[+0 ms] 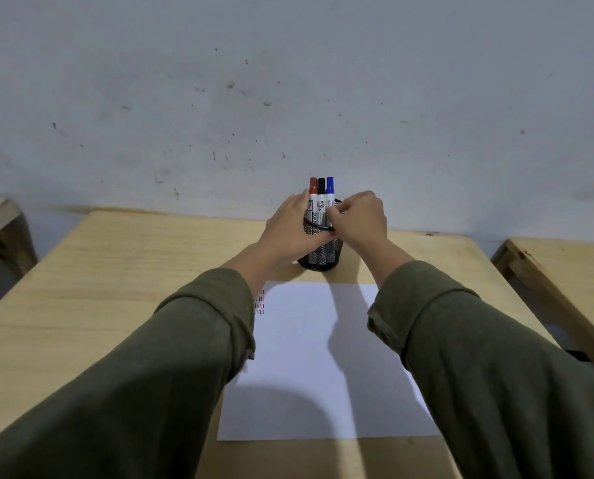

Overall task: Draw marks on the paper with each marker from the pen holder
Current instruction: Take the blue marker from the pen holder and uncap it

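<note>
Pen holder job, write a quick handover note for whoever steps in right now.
Left hand wraps the pen holder from its left side.
Right hand pinches at the blue marker; whether it grips is unclear.
Red marker and black marker stand capped in the holder.
Paper lies nearer on the table, with small marks at its far left corner.
Left: which colours still need marks can't be told.

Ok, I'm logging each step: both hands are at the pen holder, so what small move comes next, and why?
Probably lift the blue marker straight up: the right hand has its fingertips on its barrel, and the left hand steadies the pen holder. All three markers are capped and in the holder.
</note>
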Motion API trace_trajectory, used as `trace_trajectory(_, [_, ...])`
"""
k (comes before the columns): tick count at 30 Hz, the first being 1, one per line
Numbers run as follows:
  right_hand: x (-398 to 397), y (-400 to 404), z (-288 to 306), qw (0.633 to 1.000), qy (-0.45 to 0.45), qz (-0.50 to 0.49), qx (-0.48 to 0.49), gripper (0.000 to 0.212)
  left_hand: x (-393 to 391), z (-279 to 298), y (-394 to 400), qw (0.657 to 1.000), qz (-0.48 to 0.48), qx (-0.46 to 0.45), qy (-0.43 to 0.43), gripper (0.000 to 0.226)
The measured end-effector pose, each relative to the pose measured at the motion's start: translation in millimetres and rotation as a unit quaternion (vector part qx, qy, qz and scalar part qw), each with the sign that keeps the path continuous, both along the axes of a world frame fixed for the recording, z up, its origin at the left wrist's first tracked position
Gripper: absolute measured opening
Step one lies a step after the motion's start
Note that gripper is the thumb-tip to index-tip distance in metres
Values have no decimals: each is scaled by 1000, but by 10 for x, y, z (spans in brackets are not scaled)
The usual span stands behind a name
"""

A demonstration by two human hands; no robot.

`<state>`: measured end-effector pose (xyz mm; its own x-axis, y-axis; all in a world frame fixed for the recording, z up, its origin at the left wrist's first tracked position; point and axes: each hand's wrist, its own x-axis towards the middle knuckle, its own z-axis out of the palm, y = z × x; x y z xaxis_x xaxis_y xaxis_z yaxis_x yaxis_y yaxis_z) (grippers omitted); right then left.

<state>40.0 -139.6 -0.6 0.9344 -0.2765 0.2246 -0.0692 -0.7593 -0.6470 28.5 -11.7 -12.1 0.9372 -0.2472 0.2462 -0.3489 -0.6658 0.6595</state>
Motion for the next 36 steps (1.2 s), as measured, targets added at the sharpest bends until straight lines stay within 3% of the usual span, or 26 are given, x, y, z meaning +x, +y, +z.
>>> trace_trajectory(4, [51,6,13,1000,20,-3,-8,23,-15,14,34,1000,3,0,5,92])
trace_trajectory(18, [79,12,-17,997,22,-12,73,13,-3,18,42,999,17,-11,37,98])
trace_trajectory(26, [-10,10,42,993,-45,8,111,8,-10,26,41,999,18,10,50,102])
trace_trajectory(31, [-125,-1,324,978,-111,29,174,17,-85,125,87,996,14,45,78,112])
trace_trajectory(33, [-171,4,470,970,-143,30,193,18,-135,218,140,996,17,47,79,109])
trace_trajectory(36, [-255,24,672,960,-182,31,210,18,-179,392,251,998,30,28,42,84])
